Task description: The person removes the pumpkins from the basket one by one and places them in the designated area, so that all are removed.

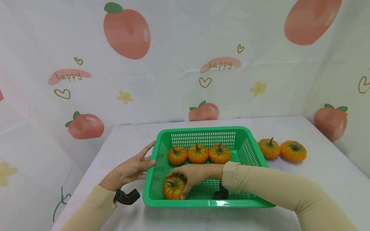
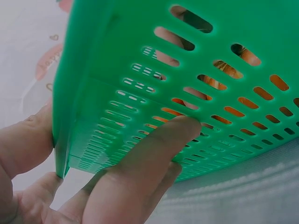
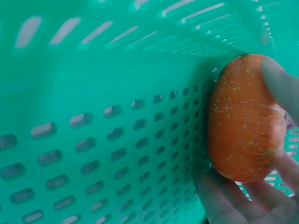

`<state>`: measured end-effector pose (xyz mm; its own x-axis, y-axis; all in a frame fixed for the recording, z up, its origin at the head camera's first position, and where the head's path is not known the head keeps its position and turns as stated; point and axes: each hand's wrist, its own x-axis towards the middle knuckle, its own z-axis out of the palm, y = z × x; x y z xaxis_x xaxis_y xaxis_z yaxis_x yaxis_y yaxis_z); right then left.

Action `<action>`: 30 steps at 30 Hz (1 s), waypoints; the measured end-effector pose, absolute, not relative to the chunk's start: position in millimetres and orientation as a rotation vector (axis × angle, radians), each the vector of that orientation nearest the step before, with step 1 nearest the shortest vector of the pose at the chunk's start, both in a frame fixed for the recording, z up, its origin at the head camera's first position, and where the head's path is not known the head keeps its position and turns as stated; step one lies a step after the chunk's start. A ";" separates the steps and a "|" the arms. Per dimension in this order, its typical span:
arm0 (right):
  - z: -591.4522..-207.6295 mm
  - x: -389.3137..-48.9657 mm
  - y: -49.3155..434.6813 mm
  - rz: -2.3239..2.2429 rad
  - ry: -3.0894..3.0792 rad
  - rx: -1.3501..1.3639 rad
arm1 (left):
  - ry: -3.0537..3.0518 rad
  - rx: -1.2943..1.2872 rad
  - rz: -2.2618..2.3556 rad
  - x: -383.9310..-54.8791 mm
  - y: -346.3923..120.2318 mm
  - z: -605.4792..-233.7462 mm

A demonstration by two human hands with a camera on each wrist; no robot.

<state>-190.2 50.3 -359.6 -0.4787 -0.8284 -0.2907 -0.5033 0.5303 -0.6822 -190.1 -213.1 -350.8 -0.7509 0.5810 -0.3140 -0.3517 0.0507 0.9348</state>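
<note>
My right hand point(image 1: 194, 174) reaches inside the green plastic basket point(image 1: 202, 203) and grips a small orange pumpkin point(image 1: 173, 190) at the front left corner. In the right wrist view the thumb and fingers lie around this pumpkin point(image 3: 245, 123), which sits close to the basket's perforated wall point(image 3: 93, 121). My left hand point(image 1: 133, 169) holds the basket's left rim, some fingers pressing the slotted outer wall point(image 2: 224, 154) from below. Along the back inside the basket stand a pumpkin point(image 1: 177, 155), another pumpkin point(image 1: 198, 154) and a third pumpkin point(image 1: 219, 154) in a row.
On the white table point(image 1: 130, 134), right of the basket, lie a pumpkin point(image 1: 269, 148) and a flatter-looking pumpkin point(image 1: 293, 151) side by side. A fruit-printed cloth point(image 1: 167, 86) hangs behind the table. The right forearm crosses over the basket's right side.
</note>
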 end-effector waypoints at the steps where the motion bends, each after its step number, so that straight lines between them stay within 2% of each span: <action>1: -359.4 -190.4 50.4 -0.695 2.166 -1.070 | 1.666 0.233 1.776 -190.2 -213.1 -350.7; 15: -345.6 -191.2 52.4 -0.690 2.202 -1.039 | 1.669 0.210 1.772 -189.7 -212.3 -348.8; 30: -297.4 -203.5 76.3 -0.899 2.279 -0.995 | 1.686 0.183 1.768 -189.3 -211.7 -347.9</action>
